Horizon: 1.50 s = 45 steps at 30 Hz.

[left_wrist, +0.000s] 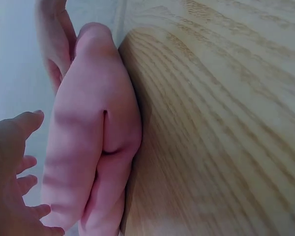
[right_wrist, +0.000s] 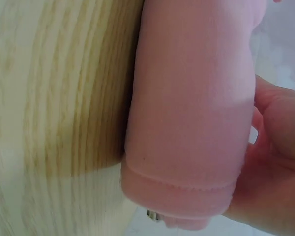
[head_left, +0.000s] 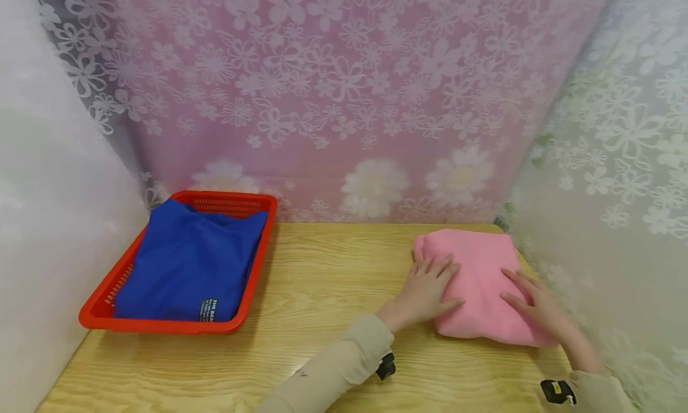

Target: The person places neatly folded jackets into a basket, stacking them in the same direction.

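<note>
A thick folded pink garment (head_left: 475, 264) lies near the table's right end. My left hand (head_left: 426, 292) rests on its left part with the fingers spread. On the right side, my right hand (head_left: 545, 308) touches the top with extended fingers. The left wrist view shows the layered folds of the pink garment (left_wrist: 88, 123) along its near edge. A stitched hem and a small metallic piece (right_wrist: 153, 215) show at one end of it in the right wrist view, with the right hand (right_wrist: 285, 152) alongside.
A red plastic basket (head_left: 166, 325) stands at the left of the wooden table (head_left: 322, 281). Inside it lies a folded blue garment (head_left: 188, 264) with a dark printed label (head_left: 208, 310). Flower-patterned curtains (head_left: 344, 91) enclose the table at the back and sides.
</note>
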Tool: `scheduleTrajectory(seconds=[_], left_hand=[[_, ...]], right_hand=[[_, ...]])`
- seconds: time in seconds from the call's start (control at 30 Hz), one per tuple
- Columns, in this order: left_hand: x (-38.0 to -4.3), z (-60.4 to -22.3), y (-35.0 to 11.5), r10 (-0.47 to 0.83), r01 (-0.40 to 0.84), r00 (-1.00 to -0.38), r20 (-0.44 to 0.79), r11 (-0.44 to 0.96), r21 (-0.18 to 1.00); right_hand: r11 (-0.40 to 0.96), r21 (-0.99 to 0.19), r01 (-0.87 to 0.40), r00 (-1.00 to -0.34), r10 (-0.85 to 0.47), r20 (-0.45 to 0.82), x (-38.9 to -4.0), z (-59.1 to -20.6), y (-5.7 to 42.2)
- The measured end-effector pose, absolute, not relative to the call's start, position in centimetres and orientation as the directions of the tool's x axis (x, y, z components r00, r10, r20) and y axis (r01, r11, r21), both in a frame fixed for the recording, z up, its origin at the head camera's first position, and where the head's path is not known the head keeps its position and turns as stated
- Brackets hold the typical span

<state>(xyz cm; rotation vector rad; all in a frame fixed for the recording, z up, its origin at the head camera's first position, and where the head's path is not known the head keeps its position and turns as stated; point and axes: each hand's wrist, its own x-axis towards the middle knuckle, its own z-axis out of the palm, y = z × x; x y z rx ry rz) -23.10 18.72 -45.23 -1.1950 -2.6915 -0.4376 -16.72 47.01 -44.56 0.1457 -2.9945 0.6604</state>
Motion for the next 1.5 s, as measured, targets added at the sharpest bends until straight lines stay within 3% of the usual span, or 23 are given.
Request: scheduleTrajectory(seconds=[0.17, 0.6, 1.13, 1.5], left_hand=[[-22.7, -45.6, 19.1, 0.714, 0.754, -0.654, 0.250, 0.641, 0.142], [-22.6, -45.9, 18.0, 0.716, 0.740, -0.672, 0.188, 0.653, 0.158], [-22.3, -45.6, 16.6, 0.705, 0.726, -0.686, 0.180, 0.678, 0.116], [-22.2, -45.8, 15.9, 0.708, 0.733, -0.677, 0.201, 0.673, 0.098]], right_hand=[[0.898, -0.433, -0.079, -0.997, -0.059, 0.058, -16.7, -44.6, 46.6], [0.915, -0.399, -0.057, -0.998, -0.042, 0.047, -16.3, -44.2, 45.1], [0.959, -0.266, -0.103, -0.986, -0.064, 0.153, -16.5, -45.4, 43.6], [0.960, -0.253, -0.123, -0.983, -0.082, 0.167, -16.4, -45.3, 42.8]])
